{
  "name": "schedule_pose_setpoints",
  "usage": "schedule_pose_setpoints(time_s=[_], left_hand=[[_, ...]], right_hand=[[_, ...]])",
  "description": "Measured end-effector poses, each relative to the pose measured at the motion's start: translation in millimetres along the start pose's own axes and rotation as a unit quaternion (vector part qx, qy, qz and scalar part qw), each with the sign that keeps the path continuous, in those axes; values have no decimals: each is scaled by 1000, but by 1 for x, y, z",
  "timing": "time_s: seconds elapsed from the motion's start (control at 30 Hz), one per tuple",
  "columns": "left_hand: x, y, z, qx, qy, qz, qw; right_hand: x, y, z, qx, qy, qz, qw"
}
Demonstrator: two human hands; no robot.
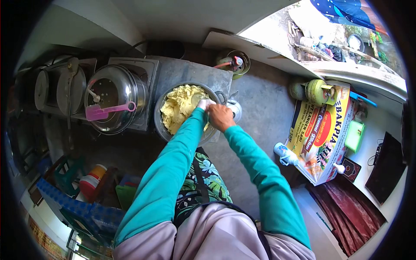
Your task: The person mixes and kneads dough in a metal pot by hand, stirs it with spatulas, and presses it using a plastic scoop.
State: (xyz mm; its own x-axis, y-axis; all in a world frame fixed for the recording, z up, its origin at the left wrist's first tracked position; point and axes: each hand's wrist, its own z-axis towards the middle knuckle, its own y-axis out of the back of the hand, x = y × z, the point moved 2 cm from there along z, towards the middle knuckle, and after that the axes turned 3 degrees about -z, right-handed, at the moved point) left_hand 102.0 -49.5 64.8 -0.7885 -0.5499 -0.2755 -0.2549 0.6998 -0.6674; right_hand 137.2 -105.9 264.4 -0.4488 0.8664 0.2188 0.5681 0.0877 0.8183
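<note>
Reaches forward and down with both arms in teal sleeves point(164, 169), converging over the right side of a grey pot point(159, 125). Extends left arm nearly straight; holds left hand point(203, 104) above yellow mash point(180, 102), with whitish material showing on the hand. Left fingers: partly hidden by the right hand; cannot tell spread or grip. Angles right forearm inward from a slightly bent elbow; positions right hand point(221, 117) back upward, close against the left. Right fingers: curled inward; cannot tell the hold, if any.

Location of mash: inside the pot, heaped unevenly. Location of pot: on a grey slab point(182, 71), just beside a silver kettle point(235, 110).

Left of slab: stove point(150, 69) bearing a lidded steel pot point(116, 82), with pink spatula point(97, 113) across the lid. Right of slab: concrete floor point(260, 99), then a printed carton point(323, 125) near a green gas cylinder point(320, 92). Upper right: opening onto a bright outdoor area. Lower right: dark red curtain point(346, 208). Lower left: blue-edged table cloth point(78, 201).
</note>
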Motion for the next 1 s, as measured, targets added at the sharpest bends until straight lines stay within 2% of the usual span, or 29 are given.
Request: schedule_pose_setpoints(time_s=[0.03, 0.07, 0.1, 0.17, 0.2, 0.27, 0.3, 0.33, 0.37, 0.43, 0.47, 0.53, 0.57, 0.6, 0.67, 0.7, 0.77, 0.8, 0.83, 0.9, 0.97, 1.0], left_hand=[[6, -1, 6, -11, 2, 76, 997], [11, -2, 9, -23, 0, 148, 989], [16, -4, 9, -32, -4, 206, 978], [25, -9, -4, -51, -28, 265, 963], [27, -11, -11, -75, 4, 293, 953], [24, -20, -20, -99, 22, 205, 974], [19, -33, -29, -93, -4, 91, 991], [12, -49, -43, -84, -25, -14, 996], [-7, -83, -77, -127, -79, 10, 989], [-4, -100, -88, -46, -17, -177, 983], [-4, -107, -95, -43, -17, -179, 983], [4, -113, -107, -57, -52, -323, 943], [7, -97, -106, 36, -42, -365, 929], [26, -65, -85, 10, -25, -360, 933], [53, -8, -41, -20, -11, -358, 934], [57, 15, -25, 31, -88, -239, 966], [75, 35, -16, 128, -223, 7, 966], [59, 5, -42, 67, -103, -64, 990], [20, -31, -63, 8, 5, -127, 992], [72, 35, 15, 152, 124, -83, 977], [68, 30, 3, 47, 130, 167, 976], [65, 17, -18, 7, 96, 351, 931]], right_hand=[[-5, -8, -11, -33, -52, 61, 996], [-8, -28, -22, -43, -69, 62, 995], [-8, -42, -34, -24, -89, 113, 989], [3, -73, -65, -106, -129, 144, 975], [3, -78, -72, -106, -131, 144, 975], [-3, -82, -72, -50, -121, 130, 983], [-13, -78, -65, -70, -120, 89, 986], [-17, -52, -62, -45, -80, 53, 994], [-12, -12, -65, -19, -42, 19, 999], [1, 48, -86, -35, 37, -17, 999], [6, 66, -97, -55, 72, -44, 995], [17, 66, -94, -16, 86, -57, 995], [25, 64, -87, 20, 97, -66, 993], [29, 46, -73, 46, 120, -78, 989], [36, -10, -43, 58, 84, -125, 987], [38, -19, -35, 64, 75, -133, 986], [34, -19, -27, 31, 24, -59, 997], [28, -21, -23, 62, 6, -40, 997], [22, -21, -20, 54, 6, -40, 998], [13, -37, -39, 2, -72, 113, 991], [13, -62, -65, -6, -140, 184, 973], [21, -76, -80, -31, -170, 207, 963]])
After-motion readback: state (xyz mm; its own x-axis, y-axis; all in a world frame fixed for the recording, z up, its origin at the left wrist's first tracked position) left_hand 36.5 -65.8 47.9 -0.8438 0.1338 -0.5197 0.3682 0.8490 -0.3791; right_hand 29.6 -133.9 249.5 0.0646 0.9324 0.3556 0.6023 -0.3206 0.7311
